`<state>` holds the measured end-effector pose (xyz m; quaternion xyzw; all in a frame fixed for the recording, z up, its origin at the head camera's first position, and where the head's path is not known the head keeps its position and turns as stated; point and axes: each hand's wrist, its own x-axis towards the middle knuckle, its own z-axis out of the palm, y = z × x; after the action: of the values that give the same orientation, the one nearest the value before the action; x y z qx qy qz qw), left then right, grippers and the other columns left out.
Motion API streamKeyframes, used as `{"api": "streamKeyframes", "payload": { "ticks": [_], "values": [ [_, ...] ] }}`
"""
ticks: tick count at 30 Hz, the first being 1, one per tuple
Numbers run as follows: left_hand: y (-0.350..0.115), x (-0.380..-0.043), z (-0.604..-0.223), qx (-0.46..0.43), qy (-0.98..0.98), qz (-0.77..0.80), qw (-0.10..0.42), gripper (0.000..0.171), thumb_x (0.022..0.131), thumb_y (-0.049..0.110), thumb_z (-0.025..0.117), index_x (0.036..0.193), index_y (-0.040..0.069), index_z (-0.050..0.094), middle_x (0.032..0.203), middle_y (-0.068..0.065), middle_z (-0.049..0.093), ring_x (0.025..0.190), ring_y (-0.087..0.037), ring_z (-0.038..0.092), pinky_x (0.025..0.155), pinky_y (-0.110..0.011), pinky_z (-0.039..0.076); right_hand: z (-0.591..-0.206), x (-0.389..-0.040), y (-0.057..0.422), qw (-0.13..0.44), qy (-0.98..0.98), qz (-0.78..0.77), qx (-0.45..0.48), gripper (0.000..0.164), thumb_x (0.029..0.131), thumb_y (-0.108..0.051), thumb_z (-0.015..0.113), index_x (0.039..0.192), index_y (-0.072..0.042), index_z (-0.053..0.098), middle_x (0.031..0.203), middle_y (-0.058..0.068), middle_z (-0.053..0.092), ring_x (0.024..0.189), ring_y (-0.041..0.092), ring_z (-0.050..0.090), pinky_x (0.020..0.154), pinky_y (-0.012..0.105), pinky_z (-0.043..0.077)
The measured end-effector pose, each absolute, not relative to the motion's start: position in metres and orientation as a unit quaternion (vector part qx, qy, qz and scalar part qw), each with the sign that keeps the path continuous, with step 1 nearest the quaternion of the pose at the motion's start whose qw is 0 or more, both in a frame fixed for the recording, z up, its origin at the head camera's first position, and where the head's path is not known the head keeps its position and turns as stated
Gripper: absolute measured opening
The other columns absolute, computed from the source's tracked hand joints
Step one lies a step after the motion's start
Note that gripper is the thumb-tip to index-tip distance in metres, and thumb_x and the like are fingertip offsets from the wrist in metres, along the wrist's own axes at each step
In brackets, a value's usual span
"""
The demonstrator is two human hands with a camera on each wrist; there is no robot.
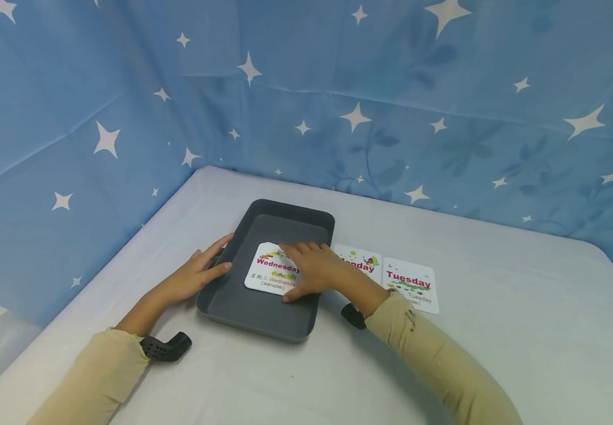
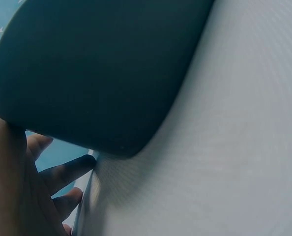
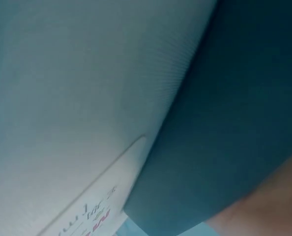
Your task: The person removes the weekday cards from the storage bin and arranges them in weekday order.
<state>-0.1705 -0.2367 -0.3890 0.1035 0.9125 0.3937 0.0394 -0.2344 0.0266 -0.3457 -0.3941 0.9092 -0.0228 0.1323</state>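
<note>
A white card printed "Wednesday" [image 1: 271,268] is at the dark grey tray [image 1: 264,321], seen over its floor in the head view. My right hand [image 1: 314,268] spans the card's right part, thumb at the lower edge and fingertips at the upper edge, holding it between them. Whether the card touches the tray floor cannot be told. Against the tray's left wall lies my left hand [image 1: 197,277], fingers fairly straight and spread. The left wrist view shows those fingers [image 2: 67,174] beside the tray's outer side [image 2: 97,73].
Right of the tray, a "Monday" card [image 1: 356,260] and a "Tuesday" card [image 1: 413,286] lie side by side on the white table [image 1: 498,307]. My right forearm crosses partly over them. A blue star-patterned curtain [image 1: 296,100] hangs behind and at the left.
</note>
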Motion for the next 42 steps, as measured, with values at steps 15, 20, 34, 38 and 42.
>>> {"api": "streamKeyframes", "payload": {
  "ticks": [15,20,34,38,42],
  "values": [
    [-0.239,-0.171,-0.389,0.115,0.911,0.396,0.034,0.063,0.095,0.036,0.044,0.148,0.018,0.014,0.151,-0.016,0.018,0.134,-0.042,0.026,0.108,-0.061,-0.006,-0.353,-0.233,0.031,0.093,0.912,-0.028,-0.4,0.09,0.073,-0.057,0.065,0.144,-0.019,0.025,0.14,0.009,0.04,0.128,0.027,0.037,0.103,0.05,0.03],
    [-0.238,-0.171,-0.388,0.115,0.91,0.396,0.035,0.062,0.095,0.036,0.043,0.147,0.018,0.015,0.152,-0.016,0.018,0.134,-0.043,0.025,0.108,-0.061,-0.006,-0.353,-0.232,0.032,0.081,0.911,-0.031,-0.402,0.086,0.074,-0.057,0.063,0.143,-0.019,0.028,0.139,0.01,0.04,0.127,0.028,0.037,0.103,0.05,0.031],
    [-0.232,-0.175,-0.385,0.124,0.909,0.397,0.041,0.063,0.096,0.035,0.043,0.148,0.017,0.013,0.152,-0.016,0.016,0.134,-0.043,0.024,0.108,-0.061,-0.007,-0.345,-0.226,0.054,-0.029,0.908,-0.083,-0.41,0.075,0.073,-0.054,0.063,0.136,-0.019,0.041,0.137,0.009,0.044,0.12,0.029,0.043,0.096,0.05,0.037],
    [-0.234,-0.174,-0.384,0.126,0.908,0.397,0.045,0.064,0.095,0.035,0.044,0.148,0.016,0.013,0.152,-0.017,0.016,0.134,-0.044,0.023,0.108,-0.061,-0.007,-0.345,-0.225,0.069,-0.033,0.917,-0.11,-0.382,0.075,0.074,-0.052,0.064,0.136,-0.019,0.04,0.141,0.01,0.04,0.124,0.031,0.04,0.098,0.053,0.035],
    [-0.237,-0.171,-0.385,0.115,0.909,0.398,0.046,0.064,0.095,0.037,0.044,0.148,0.018,0.012,0.152,-0.018,0.015,0.134,-0.045,0.021,0.108,-0.06,-0.007,-0.344,-0.223,0.079,-0.034,0.921,-0.144,-0.361,0.073,0.074,-0.049,0.066,0.136,-0.02,0.04,0.144,0.01,0.035,0.128,0.032,0.036,0.1,0.056,0.033]
  ]
}}
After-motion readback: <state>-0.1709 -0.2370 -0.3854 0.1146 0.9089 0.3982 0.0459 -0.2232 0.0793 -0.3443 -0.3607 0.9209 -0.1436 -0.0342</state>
